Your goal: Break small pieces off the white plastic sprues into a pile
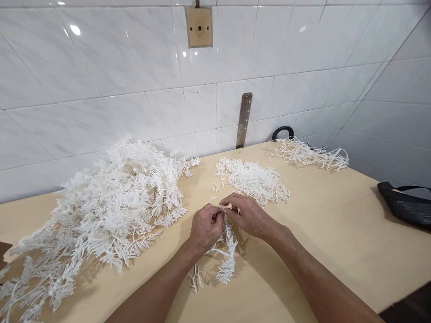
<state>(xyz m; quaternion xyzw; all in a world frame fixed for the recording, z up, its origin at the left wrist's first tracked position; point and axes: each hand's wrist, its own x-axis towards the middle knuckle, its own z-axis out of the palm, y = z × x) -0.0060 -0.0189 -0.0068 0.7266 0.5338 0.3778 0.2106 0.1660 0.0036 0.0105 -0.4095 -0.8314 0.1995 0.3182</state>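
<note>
Forearms [158, 280] nearest. Left hand [206, 228] and right hand [251, 216] pinch a white sprig [229, 258] at its far end; its long axis runs toward me, between my wrists, above smooth tan table [336, 220]. Bristly, thin branching prongs, plastic-looking.

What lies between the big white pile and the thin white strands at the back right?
In the head view, a smaller pile of short white pieces lies between them.

My sprig [227, 270] looks like matt plastic (bristly, too); my tabletop [336, 224] is smooth, the wall tiles [144, 49] glossy.
</note>
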